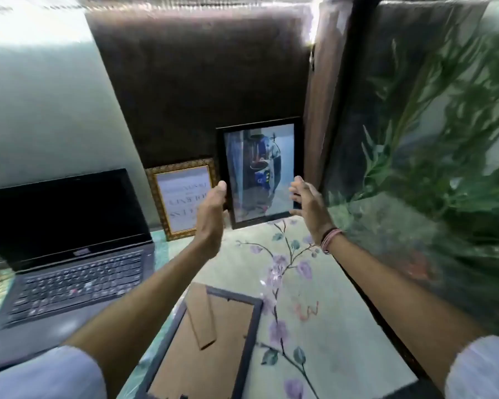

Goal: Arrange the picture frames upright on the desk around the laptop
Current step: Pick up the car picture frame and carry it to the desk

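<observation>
A black picture frame (260, 168) with a photo stands upright on the desk and leans on the brown back panel. My left hand (212, 217) rests flat against its left edge. The fingertips of my right hand (306, 200) curl on its lower right edge, so the frame sits between both hands. To its left a smaller gold frame (182, 197) with lettering stands upright against the same panel. Another dark frame (213, 341) lies face down near me, with its cardboard back and stand showing. The open laptop (69, 254) is on the left with its screen dark.
The desk (329, 326) has a pale floral cover. A leafy green plant (444, 156) crowds the right side, close to my right forearm. A brown wooden post (320, 110) rises just right of the black frame. A pale wall is behind the laptop.
</observation>
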Tool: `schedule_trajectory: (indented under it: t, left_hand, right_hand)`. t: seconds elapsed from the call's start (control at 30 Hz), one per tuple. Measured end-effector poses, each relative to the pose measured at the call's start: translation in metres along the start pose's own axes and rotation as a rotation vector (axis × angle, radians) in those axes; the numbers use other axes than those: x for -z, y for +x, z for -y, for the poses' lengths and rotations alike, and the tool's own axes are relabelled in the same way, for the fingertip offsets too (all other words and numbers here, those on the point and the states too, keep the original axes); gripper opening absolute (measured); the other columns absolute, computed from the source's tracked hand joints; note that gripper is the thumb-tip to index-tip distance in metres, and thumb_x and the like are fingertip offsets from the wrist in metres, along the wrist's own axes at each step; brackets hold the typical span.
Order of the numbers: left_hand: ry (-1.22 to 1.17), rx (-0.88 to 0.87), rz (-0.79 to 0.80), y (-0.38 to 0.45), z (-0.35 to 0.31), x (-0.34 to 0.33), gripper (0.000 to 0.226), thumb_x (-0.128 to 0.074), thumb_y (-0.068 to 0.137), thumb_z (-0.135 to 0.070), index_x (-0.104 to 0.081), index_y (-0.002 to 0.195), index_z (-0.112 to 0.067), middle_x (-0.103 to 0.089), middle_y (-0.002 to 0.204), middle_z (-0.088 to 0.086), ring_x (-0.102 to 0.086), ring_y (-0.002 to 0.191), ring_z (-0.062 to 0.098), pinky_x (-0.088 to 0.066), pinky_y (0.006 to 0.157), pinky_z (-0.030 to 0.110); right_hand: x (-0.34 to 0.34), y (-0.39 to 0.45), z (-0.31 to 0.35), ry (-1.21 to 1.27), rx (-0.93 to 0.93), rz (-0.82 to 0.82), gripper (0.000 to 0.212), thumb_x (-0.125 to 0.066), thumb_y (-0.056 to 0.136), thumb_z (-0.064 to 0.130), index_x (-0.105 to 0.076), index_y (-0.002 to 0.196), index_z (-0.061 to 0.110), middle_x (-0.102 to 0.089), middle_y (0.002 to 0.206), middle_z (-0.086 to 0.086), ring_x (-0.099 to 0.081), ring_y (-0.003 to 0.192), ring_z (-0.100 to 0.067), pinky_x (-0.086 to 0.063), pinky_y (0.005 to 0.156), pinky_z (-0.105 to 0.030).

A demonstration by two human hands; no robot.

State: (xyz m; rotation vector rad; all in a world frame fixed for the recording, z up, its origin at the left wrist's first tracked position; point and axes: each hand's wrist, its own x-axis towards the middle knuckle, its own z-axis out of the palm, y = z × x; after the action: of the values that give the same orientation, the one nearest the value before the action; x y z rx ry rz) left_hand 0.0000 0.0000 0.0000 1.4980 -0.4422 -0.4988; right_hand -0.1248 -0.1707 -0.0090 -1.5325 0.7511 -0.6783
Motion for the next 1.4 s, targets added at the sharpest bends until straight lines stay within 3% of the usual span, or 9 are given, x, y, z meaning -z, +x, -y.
schedule_trajectory:
  t: [0.17, 0.3, 0.47, 0.8, 0.97, 1.1, 1.2, 1.3, 1.4]
  left_hand:
    - [-0.009, 0.045, -0.056, 0.049, 0.030, -0.022, 0.028, -0.039, 0.109, -0.047, -0.060, 0.114, -0.030, -0.057, 0.111, -0.018, -0.053, 0.104, 0.001, -0.039, 0.092, 0.027]
    - [0.030, 0.064, -0.087, 0.076, 0.053, -0.028, 0.063, -0.042, 0.106, -0.053, -0.046, 0.155, -0.013, -0.047, 0.159, -0.003, -0.044, 0.145, 0.018, -0.033, 0.119, 0.040]
    - [0.002, 0.093, -0.090, 0.088, 0.063, -0.034, 0.072, -0.042, 0.102, -0.058, -0.038, 0.161, -0.016, -0.039, 0.166, -0.001, -0.036, 0.152, 0.021, -0.027, 0.123, 0.037]
    - [-0.026, 0.061, -0.145, 0.080, 0.057, -0.015, 0.061, -0.055, 0.104, -0.041, -0.045, 0.158, -0.016, -0.047, 0.162, -0.001, -0.041, 0.150, 0.018, -0.032, 0.119, 0.032]
    - [-0.084, 0.024, -0.106, 0.049, 0.046, 0.028, 0.028, -0.051, 0.109, -0.014, -0.066, 0.130, -0.003, -0.072, 0.126, 0.010, -0.067, 0.120, 0.027, -0.056, 0.103, 0.038]
    - [-0.262, 0.141, -0.166, 0.006, 0.039, 0.083, 0.022, -0.046, 0.109, -0.004, -0.063, 0.096, -0.009, -0.068, 0.097, 0.008, -0.065, 0.090, 0.023, -0.057, 0.092, 0.043]
    - [-0.402, 0.205, -0.225, -0.040, 0.035, 0.132, 0.026, -0.044, 0.109, 0.000, -0.059, 0.090, -0.009, -0.064, 0.089, 0.008, -0.061, 0.079, 0.017, -0.058, 0.081, 0.038]
    - [-0.598, 0.259, -0.326, -0.089, 0.031, 0.190, 0.026, -0.041, 0.109, 0.003, -0.054, 0.088, -0.005, -0.061, 0.086, 0.012, -0.064, 0.071, 0.018, -0.064, 0.061, 0.035]
    - [-0.790, 0.288, -0.382, -0.134, 0.027, 0.248, 0.025, -0.040, 0.108, 0.006, -0.053, 0.089, -0.004, -0.060, 0.093, 0.012, -0.060, 0.084, 0.020, -0.065, 0.070, 0.039]
  right_hand:
    - [0.018, 0.080, -0.042, 0.003, -0.037, -0.010, 0.073, -0.042, 0.086, 0.064, -0.050, 0.145, 0.021, -0.052, 0.145, 0.002, -0.046, 0.138, -0.020, -0.032, 0.120, -0.052]
    - [0.018, 0.117, -0.052, 0.013, -0.080, -0.009, 0.069, -0.040, 0.094, 0.057, -0.044, 0.150, 0.018, -0.043, 0.158, -0.003, -0.039, 0.146, -0.022, -0.027, 0.122, -0.051]
    - [0.010, 0.137, -0.056, 0.053, -0.142, 0.034, 0.059, -0.035, 0.105, 0.047, -0.035, 0.155, 0.015, -0.036, 0.161, -0.003, -0.031, 0.150, -0.019, -0.022, 0.119, -0.035]
    - [0.013, 0.130, -0.059, 0.052, -0.101, -0.053, 0.050, -0.042, 0.106, 0.028, -0.038, 0.154, 0.011, -0.039, 0.160, -0.004, -0.034, 0.149, -0.019, -0.023, 0.119, -0.030]
    - [-0.003, 0.091, -0.027, -0.091, 0.052, -0.087, 0.043, -0.047, 0.104, 0.016, -0.050, 0.145, 0.004, -0.052, 0.149, -0.010, -0.049, 0.130, -0.013, -0.035, 0.109, -0.022]
    - [-0.039, 0.041, 0.008, -0.214, 0.156, 0.006, 0.041, -0.052, 0.103, 0.015, -0.054, 0.142, 0.007, -0.059, 0.135, -0.001, -0.053, 0.121, -0.009, -0.043, 0.095, -0.014]
    - [-0.075, -0.014, 0.026, -0.151, 0.172, -0.052, 0.050, -0.061, 0.097, 0.020, -0.051, 0.144, 0.005, -0.061, 0.132, -0.006, -0.058, 0.119, -0.014, -0.046, 0.103, -0.025]
    - [-0.123, -0.086, 0.023, -0.035, 0.076, -0.200, 0.087, -0.074, 0.071, 0.048, -0.044, 0.143, 0.007, -0.058, 0.135, -0.012, -0.058, 0.122, -0.023, -0.046, 0.110, -0.038]
    - [-0.187, -0.178, 0.024, 0.109, -0.126, -0.089, 0.072, -0.085, 0.063, 0.055, -0.045, 0.113, 0.023, -0.060, 0.109, -0.005, -0.060, 0.097, -0.020, -0.051, 0.091, -0.042]
